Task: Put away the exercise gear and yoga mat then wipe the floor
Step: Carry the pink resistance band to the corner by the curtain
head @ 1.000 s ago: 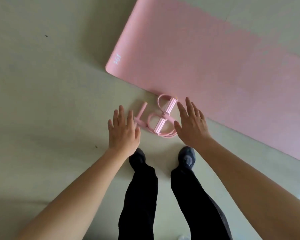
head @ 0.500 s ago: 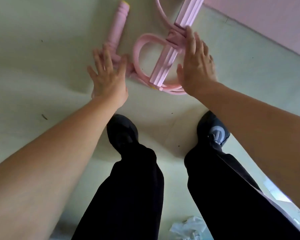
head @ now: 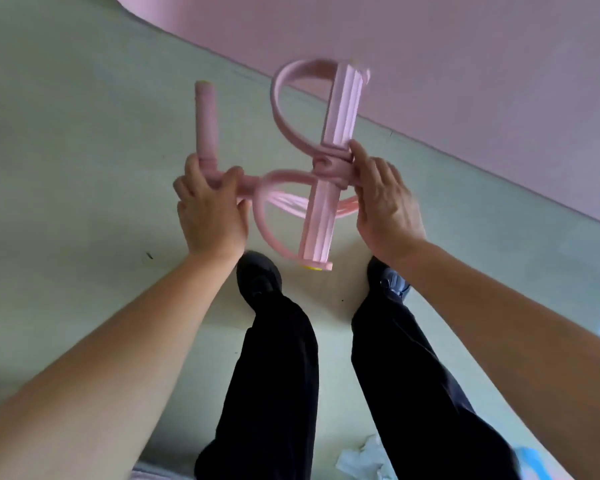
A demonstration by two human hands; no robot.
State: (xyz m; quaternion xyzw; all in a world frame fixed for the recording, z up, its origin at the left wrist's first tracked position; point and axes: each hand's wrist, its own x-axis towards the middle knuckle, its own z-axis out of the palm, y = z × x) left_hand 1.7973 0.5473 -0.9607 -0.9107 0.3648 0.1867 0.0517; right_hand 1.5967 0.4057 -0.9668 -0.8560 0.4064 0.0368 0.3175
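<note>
Head view: left hand (head: 210, 211) is wrapped around the bent handle of the pink pull exerciser (head: 321, 199), and right hand (head: 383, 202) pinches its middle clasp, so it hangs between them above the floor (head: 66, 150). Beyond lies the pink yoga mat (head: 465, 64); black shoes (head: 258, 277) stand below.

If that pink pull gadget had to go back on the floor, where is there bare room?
The widest bare floor lies left of the left hand, up to the mat. A narrower strip runs right of the right hand, below the mat's edge. It is crowded between the shoes and near the crumpled tissue. Both hands grip the puller.
</note>
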